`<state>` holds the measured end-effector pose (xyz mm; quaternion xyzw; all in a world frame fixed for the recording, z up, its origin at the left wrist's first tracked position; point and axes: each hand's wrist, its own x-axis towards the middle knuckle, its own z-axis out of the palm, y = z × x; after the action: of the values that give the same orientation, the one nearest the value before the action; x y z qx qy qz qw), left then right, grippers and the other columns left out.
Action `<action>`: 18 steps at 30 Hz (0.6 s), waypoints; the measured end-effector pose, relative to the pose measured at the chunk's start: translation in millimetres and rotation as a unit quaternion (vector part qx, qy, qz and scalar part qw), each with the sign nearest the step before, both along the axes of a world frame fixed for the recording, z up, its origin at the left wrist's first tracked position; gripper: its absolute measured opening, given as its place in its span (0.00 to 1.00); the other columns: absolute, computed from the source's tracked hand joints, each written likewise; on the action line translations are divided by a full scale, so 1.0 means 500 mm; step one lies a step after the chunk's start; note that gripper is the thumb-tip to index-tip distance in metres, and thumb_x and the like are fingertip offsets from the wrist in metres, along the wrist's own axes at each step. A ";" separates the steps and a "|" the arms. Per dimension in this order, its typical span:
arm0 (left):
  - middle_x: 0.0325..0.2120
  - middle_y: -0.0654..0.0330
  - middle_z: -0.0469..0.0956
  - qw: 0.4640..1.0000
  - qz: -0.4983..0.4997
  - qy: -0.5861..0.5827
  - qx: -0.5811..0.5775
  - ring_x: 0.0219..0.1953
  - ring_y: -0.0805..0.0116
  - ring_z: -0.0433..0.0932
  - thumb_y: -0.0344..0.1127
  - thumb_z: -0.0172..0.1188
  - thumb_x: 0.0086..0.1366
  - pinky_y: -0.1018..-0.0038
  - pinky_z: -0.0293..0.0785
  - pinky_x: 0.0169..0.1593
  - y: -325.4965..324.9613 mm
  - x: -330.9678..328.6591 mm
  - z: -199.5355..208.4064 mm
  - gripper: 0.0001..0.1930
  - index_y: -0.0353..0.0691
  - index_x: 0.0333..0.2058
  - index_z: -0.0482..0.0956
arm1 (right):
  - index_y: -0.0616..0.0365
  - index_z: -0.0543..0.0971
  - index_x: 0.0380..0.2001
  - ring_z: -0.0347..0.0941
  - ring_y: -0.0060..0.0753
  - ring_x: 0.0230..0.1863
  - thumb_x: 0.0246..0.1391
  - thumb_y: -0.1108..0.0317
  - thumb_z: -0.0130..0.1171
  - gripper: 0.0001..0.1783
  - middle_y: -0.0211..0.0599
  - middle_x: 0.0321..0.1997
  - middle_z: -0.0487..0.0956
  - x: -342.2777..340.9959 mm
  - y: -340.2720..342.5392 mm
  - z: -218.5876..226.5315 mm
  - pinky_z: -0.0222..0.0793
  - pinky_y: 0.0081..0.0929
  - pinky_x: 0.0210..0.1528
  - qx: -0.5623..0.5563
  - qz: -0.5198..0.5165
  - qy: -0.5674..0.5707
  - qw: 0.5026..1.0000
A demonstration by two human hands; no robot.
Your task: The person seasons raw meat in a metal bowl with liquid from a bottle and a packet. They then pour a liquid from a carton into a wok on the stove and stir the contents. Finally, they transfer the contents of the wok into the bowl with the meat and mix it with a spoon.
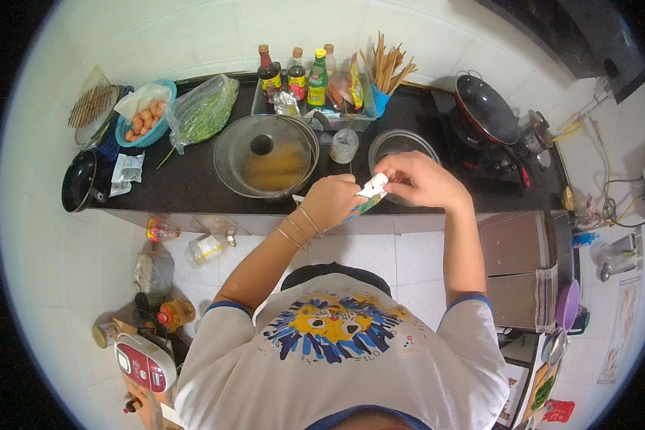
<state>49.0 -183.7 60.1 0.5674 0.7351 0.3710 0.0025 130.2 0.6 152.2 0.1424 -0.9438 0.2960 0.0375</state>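
A small white-and-green sachet (371,192) is pinched between both hands at the front edge of the black countertop (193,183): the left hand (330,202) is closed around its lower end, the right hand (423,180) is clamped on its upper corner, and the two hands are held close together. Most of the sachet is covered by the fingers, so its print and whether it is torn cannot be made out. Just behind the hands a metal bowl (401,145) is largely hidden by the right hand, and its contents are not seen. Left of the bowl a pan under a glass lid (265,155) is set; its contents are blurred by the glass. Behind it, sauce bottles (294,75) stand against the wall.
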 end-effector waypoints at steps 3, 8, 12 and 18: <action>0.19 0.54 0.70 1.000 0.000 -0.003 0.009 0.24 0.55 0.71 0.38 0.57 0.54 0.64 0.67 0.28 -0.005 -0.001 0.001 0.11 0.35 0.22 0.76 | 0.61 0.75 0.25 0.70 0.40 0.18 0.44 0.64 0.60 0.11 0.42 0.15 0.72 -0.008 0.001 -0.001 0.61 0.32 0.21 0.107 0.006 0.013 0.994; 0.19 0.53 0.70 1.000 0.008 -0.016 0.010 0.24 0.55 0.71 0.37 0.57 0.53 0.64 0.67 0.29 -0.016 -0.007 -0.001 0.10 0.35 0.23 0.77 | 0.60 0.75 0.26 0.71 0.45 0.19 0.44 0.61 0.60 0.12 0.43 0.16 0.74 -0.004 -0.030 0.034 0.64 0.35 0.22 0.035 0.006 -0.022 0.999; 0.19 0.53 0.70 0.999 -0.001 -0.019 0.034 0.24 0.55 0.71 0.37 0.57 0.53 0.64 0.68 0.29 -0.028 -0.014 0.001 0.10 0.34 0.24 0.77 | 0.58 0.74 0.28 0.70 0.38 0.17 0.44 0.61 0.62 0.13 0.38 0.15 0.72 -0.014 -0.043 0.044 0.62 0.29 0.21 0.107 -0.027 -0.018 0.994; 0.19 0.52 0.69 0.998 0.002 -0.010 0.060 0.24 0.53 0.70 0.36 0.57 0.53 0.63 0.67 0.29 -0.057 -0.036 0.024 0.10 0.34 0.22 0.75 | 0.56 0.75 0.29 0.71 0.38 0.17 0.45 0.58 0.61 0.13 0.38 0.16 0.73 -0.059 -0.060 0.032 0.63 0.31 0.20 0.225 -0.021 0.028 0.974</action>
<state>31.1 -212.0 72.3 0.5614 0.7123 0.4205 -0.0245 100.7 -29.6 168.2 0.1360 -0.9874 0.0711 0.0375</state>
